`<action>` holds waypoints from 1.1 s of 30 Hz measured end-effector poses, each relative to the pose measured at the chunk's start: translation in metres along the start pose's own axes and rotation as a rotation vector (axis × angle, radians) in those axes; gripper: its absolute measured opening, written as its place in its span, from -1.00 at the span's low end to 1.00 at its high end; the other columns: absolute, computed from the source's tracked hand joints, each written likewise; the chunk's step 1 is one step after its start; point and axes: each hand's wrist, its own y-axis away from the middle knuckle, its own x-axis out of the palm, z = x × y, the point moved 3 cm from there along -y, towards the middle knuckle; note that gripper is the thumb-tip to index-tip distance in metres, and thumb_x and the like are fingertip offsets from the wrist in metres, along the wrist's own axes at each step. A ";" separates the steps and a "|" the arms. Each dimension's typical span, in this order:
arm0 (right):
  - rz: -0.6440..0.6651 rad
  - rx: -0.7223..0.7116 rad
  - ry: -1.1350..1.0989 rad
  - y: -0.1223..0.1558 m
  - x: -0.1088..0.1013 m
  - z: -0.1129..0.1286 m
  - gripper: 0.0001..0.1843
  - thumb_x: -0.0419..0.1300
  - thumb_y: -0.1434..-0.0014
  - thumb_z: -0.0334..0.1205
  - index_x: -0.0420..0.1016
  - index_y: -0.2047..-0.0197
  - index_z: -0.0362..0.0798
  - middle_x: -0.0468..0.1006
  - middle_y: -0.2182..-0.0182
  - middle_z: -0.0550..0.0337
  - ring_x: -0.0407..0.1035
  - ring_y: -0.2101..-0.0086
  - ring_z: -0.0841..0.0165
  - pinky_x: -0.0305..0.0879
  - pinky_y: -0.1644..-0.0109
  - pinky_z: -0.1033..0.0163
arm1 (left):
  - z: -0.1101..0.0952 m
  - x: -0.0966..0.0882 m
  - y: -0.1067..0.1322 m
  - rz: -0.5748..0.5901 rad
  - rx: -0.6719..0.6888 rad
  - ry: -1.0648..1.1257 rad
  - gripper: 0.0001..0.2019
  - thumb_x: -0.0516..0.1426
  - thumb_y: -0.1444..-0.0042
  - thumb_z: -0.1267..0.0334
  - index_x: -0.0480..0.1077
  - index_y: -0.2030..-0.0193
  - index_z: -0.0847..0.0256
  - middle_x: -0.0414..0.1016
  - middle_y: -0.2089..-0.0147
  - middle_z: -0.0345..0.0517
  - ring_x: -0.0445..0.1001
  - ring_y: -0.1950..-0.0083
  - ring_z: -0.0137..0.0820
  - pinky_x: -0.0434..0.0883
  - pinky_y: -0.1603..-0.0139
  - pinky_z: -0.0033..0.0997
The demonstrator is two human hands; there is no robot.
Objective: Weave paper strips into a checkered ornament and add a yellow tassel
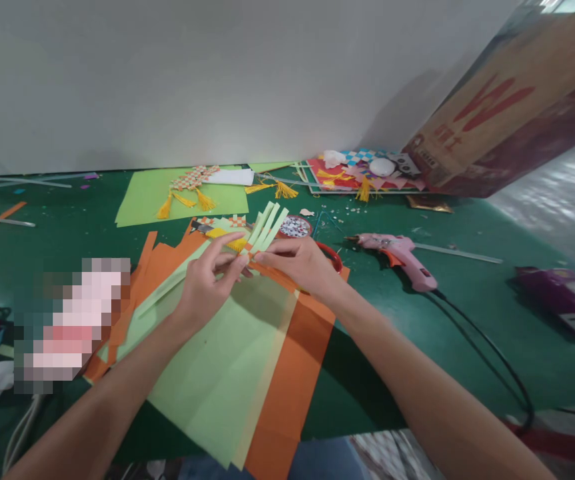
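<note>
The green table (467, 287) takes up most of the scene, with a paper bag (512, 107) leaning at the far right. Green sheets (217, 373) lie at the near middle, with orange sheets (297, 360) showing along their right and left sides. On the right rests a pink glue gun (407, 257), its tip pointing left toward the work.

The left hand (214, 270) is half curled, index finger raised, its thumb pinching the left side of the strips (267, 227). The right hand (302, 263) meets it from the right, thumb and index finger closed on the same piece, the other fingers curled in. The strips are held above the green sheets, their pale green ends fanning toward the far side. Smallest is the weave (248, 250), a patch of orange and green crossings between the fingertips; the strips' near ends are hidden.

To do this well, one hand should probably pin the finished crossings flat while the other draws each strip snug and square to its neighbour. Pulling evenly ought to keep the fan from spreading; too hard a pinch could crease the paper.
</note>
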 end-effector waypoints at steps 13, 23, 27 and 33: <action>0.055 -0.067 0.088 0.001 0.004 0.004 -0.66 0.16 -0.03 -0.05 0.38 0.62 -0.12 0.25 0.64 0.31 0.04 0.55 0.53 -0.05 0.49 0.34 | -0.001 -0.002 0.000 -0.036 0.011 -0.125 -0.75 0.05 -0.19 0.13 0.33 0.45 0.20 0.44 0.50 -0.25 0.48 0.46 -0.47 0.36 0.41 -0.51; 0.094 -0.018 0.066 0.000 0.004 0.004 -0.69 0.16 -0.02 -0.06 0.39 0.59 -0.10 0.29 0.61 0.31 0.08 0.54 0.53 -0.02 0.47 0.35 | -0.001 -0.003 -0.003 0.050 -0.036 -0.136 -0.72 0.03 -0.19 0.14 0.29 0.50 0.19 0.43 0.54 -0.26 0.51 0.47 -0.46 0.35 0.42 -0.52; 0.097 0.026 0.091 0.001 0.001 0.009 -0.67 0.16 -0.02 -0.04 0.38 0.60 -0.10 0.25 0.63 0.32 0.04 0.56 0.54 -0.05 0.50 0.35 | -0.001 -0.006 -0.004 0.077 -0.037 -0.134 -0.70 0.03 -0.19 0.11 0.29 0.51 0.19 0.45 0.57 -0.26 0.52 0.49 -0.44 0.36 0.44 -0.52; 0.078 0.051 0.060 -0.001 -0.003 0.009 -0.64 0.17 -0.01 0.01 0.41 0.59 -0.11 0.30 0.62 0.29 0.07 0.55 0.53 -0.02 0.49 0.35 | -0.003 -0.007 -0.003 0.146 -0.004 -0.154 -0.67 0.01 -0.22 0.12 0.32 0.52 0.20 0.48 0.58 -0.23 0.45 0.53 -0.49 0.35 0.47 -0.54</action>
